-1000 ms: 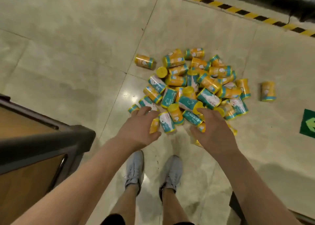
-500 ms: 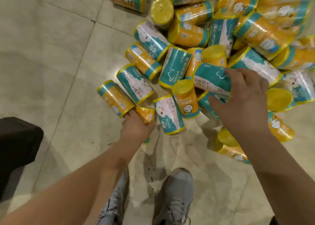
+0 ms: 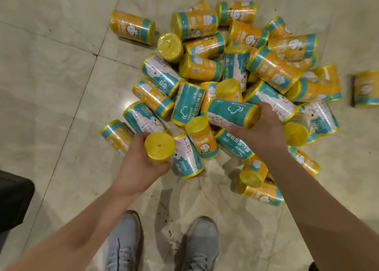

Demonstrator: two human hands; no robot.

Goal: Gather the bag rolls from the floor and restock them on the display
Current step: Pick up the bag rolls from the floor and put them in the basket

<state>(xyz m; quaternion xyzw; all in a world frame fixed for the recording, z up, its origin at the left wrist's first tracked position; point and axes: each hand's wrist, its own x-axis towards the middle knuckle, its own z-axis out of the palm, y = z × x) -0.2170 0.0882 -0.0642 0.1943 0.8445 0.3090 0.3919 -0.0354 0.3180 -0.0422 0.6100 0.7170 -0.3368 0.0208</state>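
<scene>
Two bag rolls are held clear of the heap: one roll point(image 3: 160, 146) is gripped upright in the left hand point(image 3: 139, 168), its yellow end turned toward the camera, and the other roll point(image 3: 230, 112) is clasped by the right hand point(image 3: 264, 135) with its long axis lying left to right. The remaining rolls point(image 3: 266, 65) are strewn on the floor point(image 3: 51, 86) just ahead of both hands, long axes pointing every way; the nearest loose ones lie between the hands and beside the right wrist. The display is not in view, so its direction cannot be judged. The fingers point(image 3: 266, 108) are curled round their rolls but mostly hidden behind them, and a dark object point(image 3: 12, 199) at the left edge is cut off.
</scene>
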